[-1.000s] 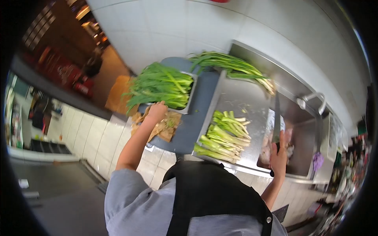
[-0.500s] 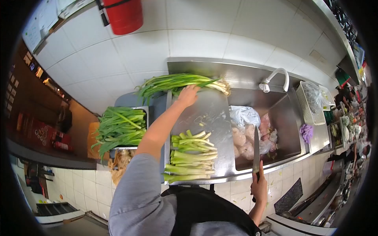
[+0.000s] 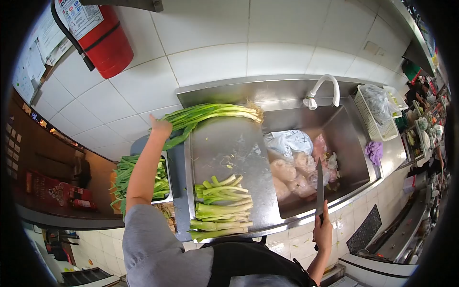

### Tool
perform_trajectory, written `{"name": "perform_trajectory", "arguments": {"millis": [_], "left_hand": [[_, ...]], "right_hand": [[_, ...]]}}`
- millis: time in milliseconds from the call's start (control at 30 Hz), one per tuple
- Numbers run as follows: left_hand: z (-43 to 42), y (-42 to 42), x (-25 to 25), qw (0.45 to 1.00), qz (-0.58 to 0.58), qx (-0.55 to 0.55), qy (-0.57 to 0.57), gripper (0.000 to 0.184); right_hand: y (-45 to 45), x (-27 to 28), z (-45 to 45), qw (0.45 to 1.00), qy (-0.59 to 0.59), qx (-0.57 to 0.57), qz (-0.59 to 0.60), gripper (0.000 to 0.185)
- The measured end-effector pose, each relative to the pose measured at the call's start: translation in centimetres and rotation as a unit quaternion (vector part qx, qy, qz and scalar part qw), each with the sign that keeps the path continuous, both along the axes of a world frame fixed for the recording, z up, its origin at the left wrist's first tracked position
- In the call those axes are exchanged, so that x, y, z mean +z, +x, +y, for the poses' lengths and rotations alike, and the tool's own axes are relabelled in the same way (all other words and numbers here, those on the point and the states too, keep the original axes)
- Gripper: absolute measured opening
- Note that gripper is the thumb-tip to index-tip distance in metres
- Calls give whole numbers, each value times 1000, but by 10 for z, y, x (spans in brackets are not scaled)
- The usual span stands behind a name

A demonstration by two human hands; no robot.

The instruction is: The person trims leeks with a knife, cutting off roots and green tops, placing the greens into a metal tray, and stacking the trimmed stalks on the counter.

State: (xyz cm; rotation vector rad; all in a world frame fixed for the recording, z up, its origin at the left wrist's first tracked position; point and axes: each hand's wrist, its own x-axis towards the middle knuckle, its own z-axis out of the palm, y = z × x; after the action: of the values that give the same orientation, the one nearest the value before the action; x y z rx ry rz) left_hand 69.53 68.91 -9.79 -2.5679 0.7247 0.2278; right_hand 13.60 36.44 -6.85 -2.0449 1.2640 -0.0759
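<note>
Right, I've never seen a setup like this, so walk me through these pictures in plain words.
There is no machine here: these are a person's own bare hands. Every picture comes from one camera worn on the head, looking forward and down, and the view looks curved at the edges.

In front is a metal worktop. Across its back lies a bunch of long green onions, roots towards the sink. Nearer the person lie shorter cut stalks. The sink holds plastic bags with pale contents. To the left, a metal tray holds green leaves.

The right hand grips a knife, blade pointing away from the person. The left hand is at the bunch's leafy end; whether it grips is unclear.
</note>
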Motion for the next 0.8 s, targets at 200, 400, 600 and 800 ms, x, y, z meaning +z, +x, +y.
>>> {"name": "perform_trajectory", "arguments": {"millis": [200, 400, 600, 800], "left_hand": [[-104, 44, -68, 914, 46, -155, -373, 48], [-134, 28, -108, 952, -55, -27, -301, 77], [-93, -32, -104, 959, 44, -24, -279, 76], [-45, -139, -107, 960, -17, 12, -279, 62]], "right_hand": [[32, 4, 1, 998, 23, 47, 23, 68], [43, -2, 18, 996, 24, 88, -6, 70], [45, -7, 38, 992, 53, 111, 27, 71], [77, -12, 70, 980, 58, 177, -66, 69]]}}
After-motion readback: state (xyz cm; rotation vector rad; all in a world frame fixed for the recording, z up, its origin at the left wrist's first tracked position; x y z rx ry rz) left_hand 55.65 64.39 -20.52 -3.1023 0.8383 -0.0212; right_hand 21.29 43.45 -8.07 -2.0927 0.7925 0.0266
